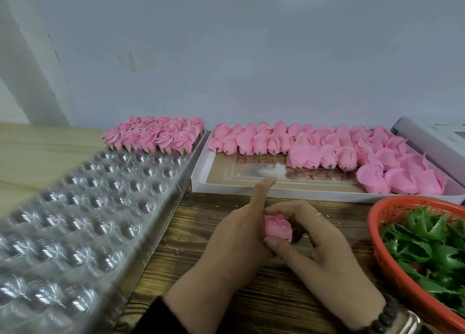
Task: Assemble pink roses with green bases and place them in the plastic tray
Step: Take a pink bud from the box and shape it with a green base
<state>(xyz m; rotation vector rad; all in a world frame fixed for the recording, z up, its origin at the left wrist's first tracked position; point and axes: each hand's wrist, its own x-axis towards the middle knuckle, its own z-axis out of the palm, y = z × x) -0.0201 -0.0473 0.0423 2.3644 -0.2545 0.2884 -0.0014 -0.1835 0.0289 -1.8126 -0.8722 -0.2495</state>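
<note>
1. A single pink rose (278, 227) is held above the dark wood-grain counter (201, 233), between both hands, in front of the white box (198, 182).
2. The left hand (239, 235) wraps round the rose from its left side, with one finger stretched straight toward the white box.
3. The right hand (314, 243) meets it from the right; its fingers (284, 209) curl over the top of the rose and its thumb presses in underneath.
4. The white box holds rows of loose rose heads (327, 150) with short stems, filling its far and right parts; the near-left floor of the box is bare.
5. Left of the white box lies the clear plastic tray (83, 208), its rows of round cups running toward the wall.
6. At the tray's far end, level with the box's back edge, stand the finished roses (156, 135), with green showing at their bases.
7. Right of the hands and in front of the white box sits an orange basket (385, 213) with green bases (427, 245) heaped inside.
8. A dark bead bracelet (385, 316) circles the right wrist.
</note>
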